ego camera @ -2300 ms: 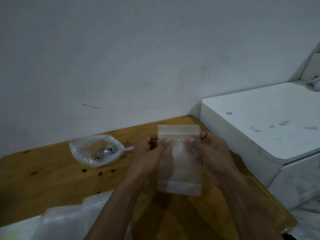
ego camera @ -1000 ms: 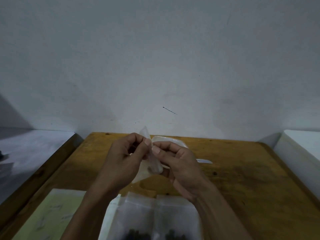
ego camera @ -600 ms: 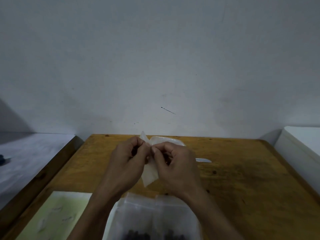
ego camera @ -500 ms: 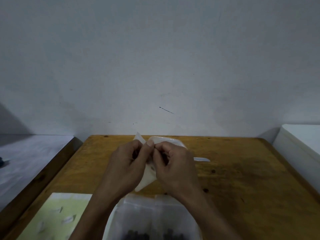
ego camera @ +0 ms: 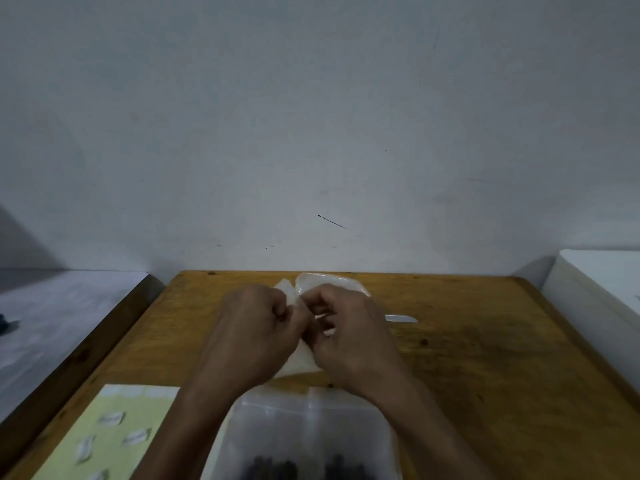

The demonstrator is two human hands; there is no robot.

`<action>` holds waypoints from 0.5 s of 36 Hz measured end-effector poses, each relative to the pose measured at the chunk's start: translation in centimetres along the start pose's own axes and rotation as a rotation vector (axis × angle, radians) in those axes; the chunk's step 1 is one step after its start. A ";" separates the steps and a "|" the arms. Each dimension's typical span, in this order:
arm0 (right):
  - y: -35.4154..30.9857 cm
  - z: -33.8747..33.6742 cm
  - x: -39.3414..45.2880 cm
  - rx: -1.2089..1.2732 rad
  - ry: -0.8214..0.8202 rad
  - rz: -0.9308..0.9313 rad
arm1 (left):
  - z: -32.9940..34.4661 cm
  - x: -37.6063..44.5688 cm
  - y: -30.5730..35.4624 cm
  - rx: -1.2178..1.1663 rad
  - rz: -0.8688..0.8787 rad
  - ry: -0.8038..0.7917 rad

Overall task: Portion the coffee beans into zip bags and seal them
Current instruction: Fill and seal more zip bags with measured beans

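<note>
Both hands meet above the middle of the wooden table [ego camera: 485, 368], pinching the top of a small empty translucent zip bag [ego camera: 299, 362]. My left hand [ego camera: 256, 330] grips the bag's left side and my right hand [ego camera: 349, 337] its right side, fingers curled tight. Most of the bag is hidden behind my hands. Just behind them sits a clear plastic container [ego camera: 332, 280], with a spoon handle [ego camera: 400, 318] sticking out to the right. At the near edge lie filled zip bags [ego camera: 304, 431] with dark coffee beans [ego camera: 273, 467] showing at the bottom.
A pale yellow-green sticker sheet [ego camera: 107, 434] with white labels lies at the near left of the table. A white cabinet [ego camera: 599, 292] stands at the right and a grey surface [ego camera: 52, 317] at the left. A few loose beans [ego camera: 424, 341] dot the wood.
The view swung from the table's right end to its middle. My hands brought the empty bag from flat and upright down to a close pinch at its top.
</note>
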State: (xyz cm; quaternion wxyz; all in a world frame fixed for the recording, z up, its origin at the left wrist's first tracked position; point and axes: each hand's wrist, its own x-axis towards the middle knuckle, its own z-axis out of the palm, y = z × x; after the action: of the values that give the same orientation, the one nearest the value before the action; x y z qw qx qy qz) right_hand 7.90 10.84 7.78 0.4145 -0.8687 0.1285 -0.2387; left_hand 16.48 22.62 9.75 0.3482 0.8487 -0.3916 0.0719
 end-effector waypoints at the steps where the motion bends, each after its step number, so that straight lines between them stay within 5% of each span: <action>1: 0.1 0.0 0.1 -0.001 0.021 0.015 | -0.3 0.0 0.1 0.029 0.004 -0.008; 8: 1.7 0.4 1.0 0.227 0.155 0.137 | -1.8 -1.0 0.6 0.025 0.047 0.015; 14: 2.1 0.2 0.7 0.500 0.046 0.197 | -1.6 -0.5 -1.2 0.276 0.151 -0.226; 18: 2.5 0.7 0.8 0.338 0.176 0.152 | -1.0 -0.5 -1.0 0.295 0.161 -0.170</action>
State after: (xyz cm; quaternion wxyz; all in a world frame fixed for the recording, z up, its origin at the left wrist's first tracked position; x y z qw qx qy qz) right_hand 8.85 9.41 5.73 0.5585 -0.7503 0.1875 -0.2999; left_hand 17.06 24.00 9.76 0.1790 0.8594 -0.4714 0.0843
